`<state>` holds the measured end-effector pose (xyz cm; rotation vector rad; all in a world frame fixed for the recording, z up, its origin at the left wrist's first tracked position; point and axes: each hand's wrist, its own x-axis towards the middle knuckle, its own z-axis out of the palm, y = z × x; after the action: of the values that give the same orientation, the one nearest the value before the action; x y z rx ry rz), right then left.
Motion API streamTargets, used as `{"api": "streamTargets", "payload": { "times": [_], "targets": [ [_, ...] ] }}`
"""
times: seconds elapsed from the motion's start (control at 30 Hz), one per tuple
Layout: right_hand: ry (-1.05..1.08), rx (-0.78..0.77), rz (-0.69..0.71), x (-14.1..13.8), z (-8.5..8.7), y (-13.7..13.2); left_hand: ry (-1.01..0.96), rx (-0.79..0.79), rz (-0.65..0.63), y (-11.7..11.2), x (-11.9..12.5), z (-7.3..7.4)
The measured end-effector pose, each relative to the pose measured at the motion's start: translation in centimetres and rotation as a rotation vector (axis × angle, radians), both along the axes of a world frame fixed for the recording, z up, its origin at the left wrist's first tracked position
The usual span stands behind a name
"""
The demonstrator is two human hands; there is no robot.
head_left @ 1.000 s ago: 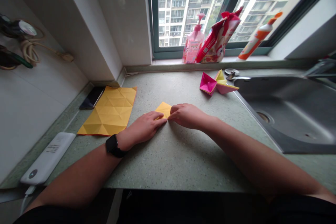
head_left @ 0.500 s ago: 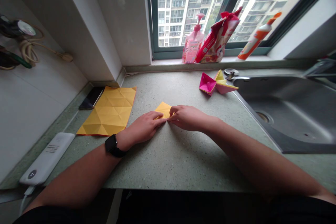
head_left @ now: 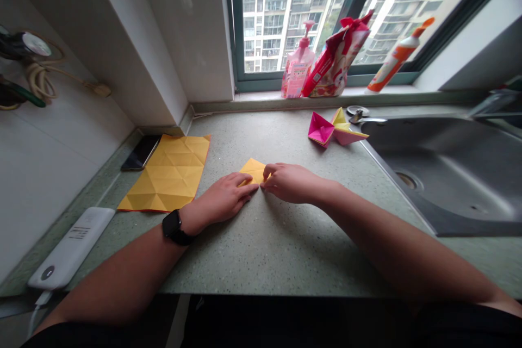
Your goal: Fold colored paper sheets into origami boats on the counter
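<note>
A small folded piece of yellow origami paper (head_left: 253, 167) lies on the counter between my hands. My left hand (head_left: 223, 194), with a black watch on its wrist, rests on the paper's left side. Its fingers are stretched out flat, with the thumb apart from them along the near edge. My right hand (head_left: 291, 183) is closed, its fingertips pinching the paper's right near corner. That corner is partly hidden behind the fingers.
A larger creased yellow sheet (head_left: 171, 171) lies left, against a phone (head_left: 141, 152). A white power bank (head_left: 72, 247) sits nearer. Folded pink and yellow paper shapes (head_left: 337, 129) stand at the back right, beside the steel sink (head_left: 460, 168). Bottles and a red bag (head_left: 338, 57) line the sill.
Both hands and the folded paper stay almost in place. The whole view has shifted very slightly.
</note>
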<state>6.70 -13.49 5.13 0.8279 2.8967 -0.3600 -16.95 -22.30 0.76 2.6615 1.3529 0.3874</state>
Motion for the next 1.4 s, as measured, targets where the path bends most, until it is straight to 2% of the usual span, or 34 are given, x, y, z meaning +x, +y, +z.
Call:
{"api": "streamTargets", "payload": {
  "times": [0.63,1.0,1.17,1.4],
  "targets": [
    [-0.198,0.03,-0.107,1.0,2.0,-0.2,0.002,-0.025,0.014,-0.1,0.1,0.3],
    [-0.284,0.069,-0.304,2.3,2.3,0.7,-0.009,-0.003,-0.002,-0.1,-0.1,0.2],
    [-0.372,0.027,-0.391,2.0,3.1,0.4,-0.01,0.014,-0.017,0.0,-0.1,0.1],
    [-0.408,0.038,-0.428,1.9,4.5,-0.1,-0.016,0.006,-0.015,-0.1,-0.3,0.0]
  ]
}}
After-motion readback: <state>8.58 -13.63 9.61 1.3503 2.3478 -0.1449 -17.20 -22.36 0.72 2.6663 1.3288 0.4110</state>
